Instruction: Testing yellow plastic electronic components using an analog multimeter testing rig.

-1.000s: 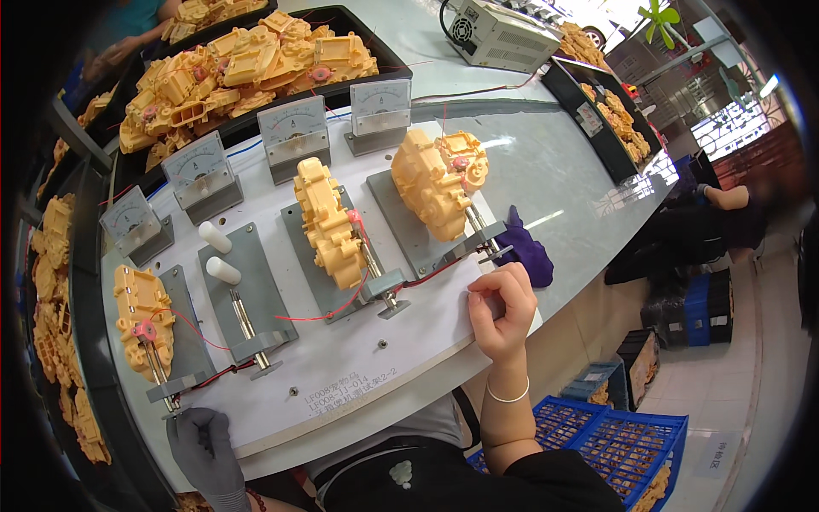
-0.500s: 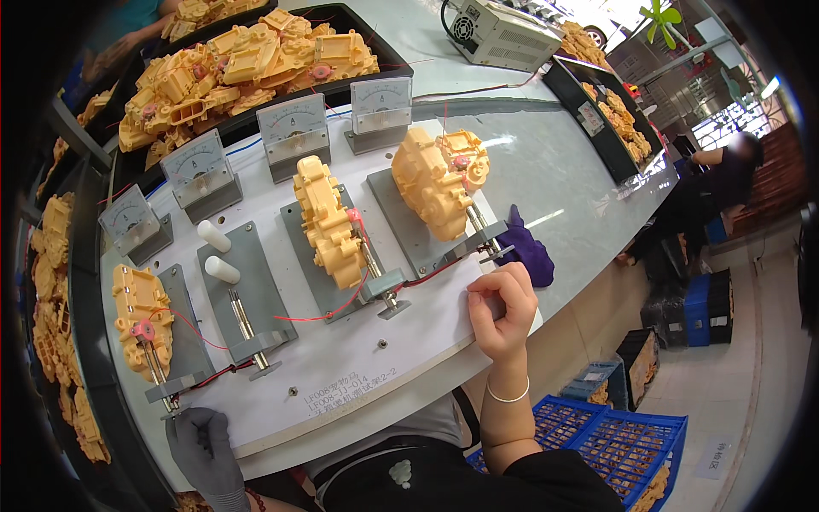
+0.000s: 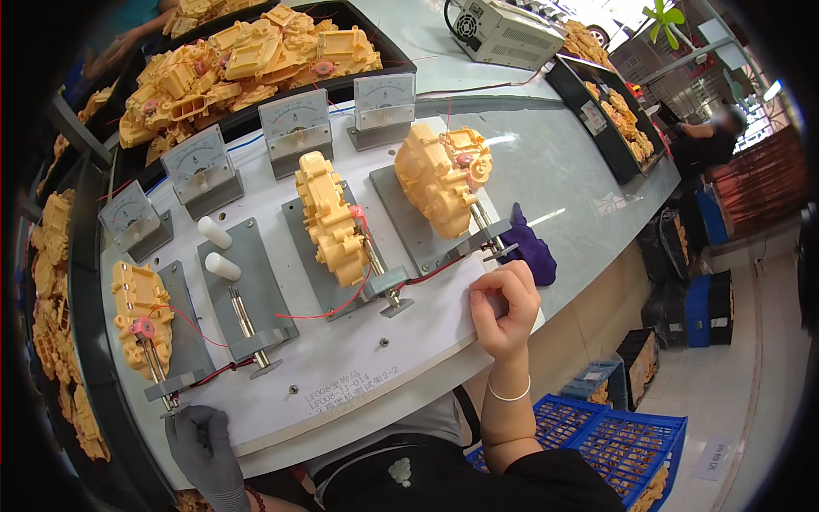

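My left hand (image 3: 203, 448), in a grey glove, has its fingers curled at the board's front left corner, just below the leftmost clamp's end plate (image 3: 172, 411). Whatever those fingers hold, if anything, is hidden. My bare right hand (image 3: 507, 309) is loosely closed with nothing visible in it, resting by the board's right edge. Yellow plastic gearbox housings sit on grey fixtures: one at the left (image 3: 141, 320), one in the middle (image 3: 324, 222) and one at the right (image 3: 433, 183). Metal probe pins touch their pink round parts. A further fixture (image 3: 243, 282) carries two white pegs and no housing.
Analog meters (image 3: 294, 124) stand in a row behind the fixtures. Black trays of yellow housings (image 3: 247, 64) lie behind and left. A purple cloth (image 3: 529, 249) is right of the fixtures; a power supply (image 3: 503, 34) stands far back. Blue crates (image 3: 597, 444) sit on the floor; another person (image 3: 712, 136) is beyond.
Both hands keep their places and shapes, and the housings stay on their fixtures. In the background the other person has moved slightly up and to the left; the view has shifted a little.
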A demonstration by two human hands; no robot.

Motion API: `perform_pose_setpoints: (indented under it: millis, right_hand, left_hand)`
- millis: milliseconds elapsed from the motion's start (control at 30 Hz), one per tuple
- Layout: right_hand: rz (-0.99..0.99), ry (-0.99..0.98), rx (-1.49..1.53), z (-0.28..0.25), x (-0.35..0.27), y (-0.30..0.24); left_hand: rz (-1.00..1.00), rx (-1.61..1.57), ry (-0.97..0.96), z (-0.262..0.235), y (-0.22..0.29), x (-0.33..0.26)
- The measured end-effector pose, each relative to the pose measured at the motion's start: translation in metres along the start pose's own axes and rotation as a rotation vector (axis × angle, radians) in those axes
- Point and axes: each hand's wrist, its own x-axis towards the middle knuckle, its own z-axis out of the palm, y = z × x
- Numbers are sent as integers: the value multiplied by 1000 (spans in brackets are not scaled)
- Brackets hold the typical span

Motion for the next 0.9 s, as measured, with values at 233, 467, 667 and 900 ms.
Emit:
perform_pose_setpoints:
  millis: [233,467,667,900]
  right_hand:
    - [-15,5,1,0,0,1]
    - [-4,-1,0,0,0,0]
    - [30,32,3,2,2,-4]
    - [-8,-10,-12,0,1,-1]
  left_hand:
    - [-4,17,2,0,0,0]
    - [2,1,6,0,-1,0]
    - [13,8,15,1,1,0]
    - [18,25,21,2,-2,-1]
